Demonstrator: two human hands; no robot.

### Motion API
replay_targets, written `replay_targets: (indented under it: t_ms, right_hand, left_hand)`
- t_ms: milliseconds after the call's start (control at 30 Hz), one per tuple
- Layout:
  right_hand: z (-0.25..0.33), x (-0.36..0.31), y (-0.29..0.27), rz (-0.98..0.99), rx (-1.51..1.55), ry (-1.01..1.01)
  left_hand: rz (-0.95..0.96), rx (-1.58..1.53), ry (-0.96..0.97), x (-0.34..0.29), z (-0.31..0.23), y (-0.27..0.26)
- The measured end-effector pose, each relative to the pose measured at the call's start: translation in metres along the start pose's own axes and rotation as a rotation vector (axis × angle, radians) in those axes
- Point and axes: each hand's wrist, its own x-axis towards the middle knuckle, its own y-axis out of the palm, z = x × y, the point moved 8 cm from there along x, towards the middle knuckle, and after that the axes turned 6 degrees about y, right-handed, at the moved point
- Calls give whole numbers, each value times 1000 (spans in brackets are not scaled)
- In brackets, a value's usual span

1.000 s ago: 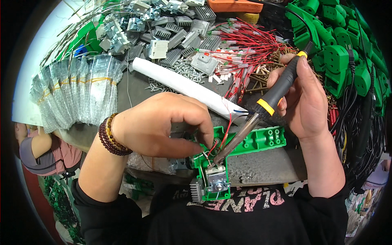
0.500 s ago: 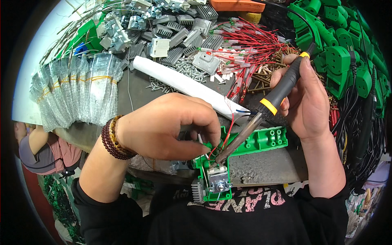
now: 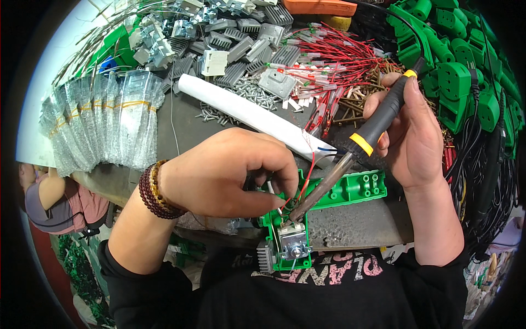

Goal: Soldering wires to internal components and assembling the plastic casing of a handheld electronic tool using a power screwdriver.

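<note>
While my long soldering iron [image 3: 378,122] slants down and left, its tip is by the metal box [image 3: 293,242], just right of my left hand [image 3: 224,172]. My right hand [image 3: 412,134] wraps it tight. Left finger and thumb bend close beside a white wire [image 3: 270,187]; I can't tell if they pinch it. That hand hides some green case [image 3: 359,189]; a white roll [image 3: 252,117] lies beyond.
</note>
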Motion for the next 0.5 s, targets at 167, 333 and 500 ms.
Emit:
replay_targets:
  t_ms: [167, 333, 500]
  right_hand:
    - [0, -1, 1, 6, 14, 0]
    - [1, -2, 1, 8, 13, -9]
    - [1, -2, 1, -2, 15, -7]
  left_hand:
    - [-4, 6, -16, 3, -4, -1]
    - [-20, 26, -20, 4, -7, 1]
    - [-26, 49, -53, 5, -10, 0]
